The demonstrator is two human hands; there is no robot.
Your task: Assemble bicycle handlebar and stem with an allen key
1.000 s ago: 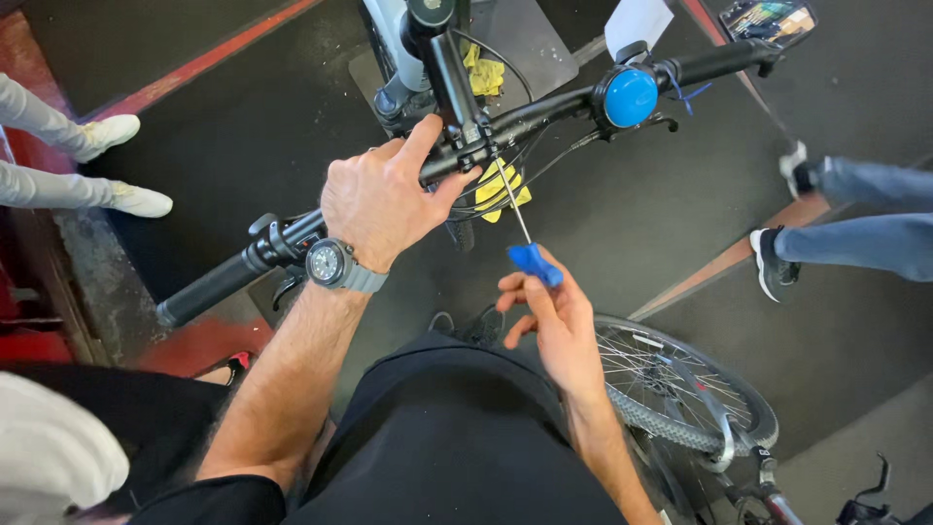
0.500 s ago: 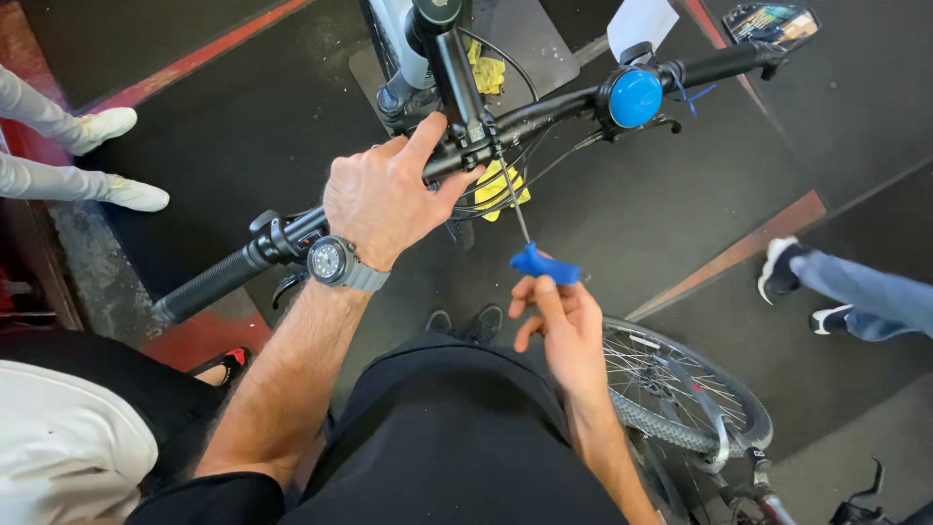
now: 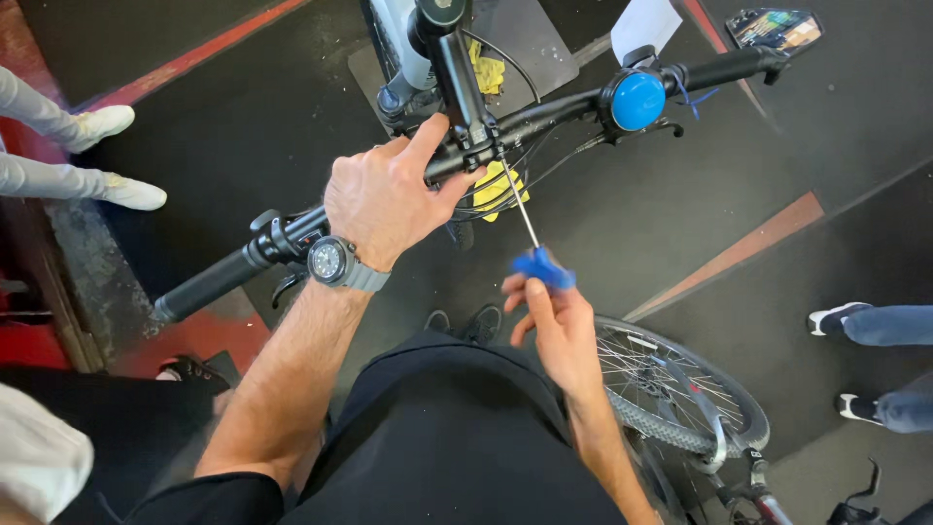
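Note:
I look down on a bicycle's black handlebar (image 3: 554, 107) and its stem (image 3: 457, 68). My left hand (image 3: 389, 199), with a grey watch on the wrist, grips the bar just left of the stem clamp. My right hand (image 3: 554, 321) holds a blue-handled hex key (image 3: 539, 262) whose thin metal shaft runs up to the stem clamp bolts. A round blue bell (image 3: 638, 100) sits on the right side of the bar. The left grip (image 3: 209, 285) points toward the lower left.
A spoked wheel (image 3: 680, 389) lies on the dark floor at lower right. A yellow rag (image 3: 496, 185) hangs under the bar. Other people's legs and shoes stand at the left edge (image 3: 97, 126) and the right edge (image 3: 865, 326). Red floor stripes cross the mat.
The view shifted slightly. My right hand with the blue tool stayed at the stem clamp, turning a little. The person's feet at the right moved lower in the frame.

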